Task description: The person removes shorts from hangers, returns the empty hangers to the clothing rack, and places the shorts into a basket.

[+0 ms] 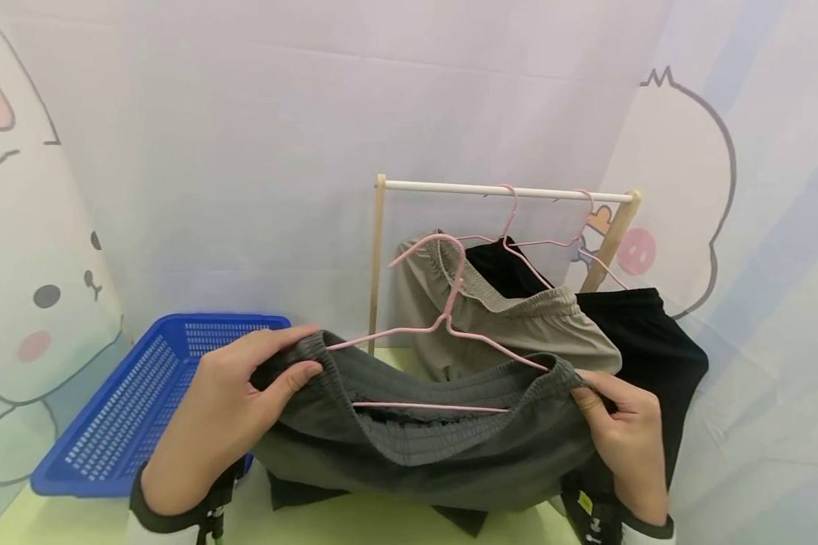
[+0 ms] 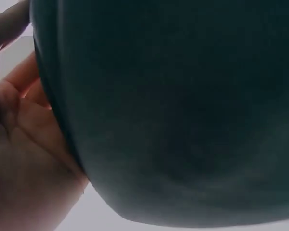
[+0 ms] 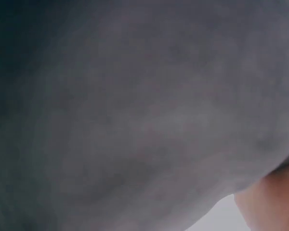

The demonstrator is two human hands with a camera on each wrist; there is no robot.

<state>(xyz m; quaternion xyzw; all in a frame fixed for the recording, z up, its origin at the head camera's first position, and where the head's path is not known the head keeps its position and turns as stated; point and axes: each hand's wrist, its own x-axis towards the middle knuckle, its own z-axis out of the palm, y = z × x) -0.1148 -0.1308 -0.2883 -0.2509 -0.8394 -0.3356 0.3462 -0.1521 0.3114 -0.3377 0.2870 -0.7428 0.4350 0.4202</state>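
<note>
Dark grey-green elastic-waist trousers [image 1: 450,469] hang between my two hands over the table, a pink hanger [image 1: 453,295] sitting inside the waistband with its hook upward. My left hand [image 1: 228,397] pinches the left end of the waistband between thumb and fingers. At the opposite end, my right hand [image 1: 623,428] grips the waistband near the hanger's right tip. Seen from the left wrist, the dark cloth [image 2: 173,120] fills most of the picture beside the palm. Cloth [image 3: 135,110] also covers nearly all of the right wrist view, hiding the fingers.
Behind the trousers stands a rack with a white rail [image 1: 443,187] and wooden posts. Beige trousers [image 1: 518,318] and black trousers [image 1: 661,341] hang there on pink hangers. A blue plastic basket [image 1: 109,401] rests on the yellow-green table [image 1: 68,518] at left. Printed curtains surround the table.
</note>
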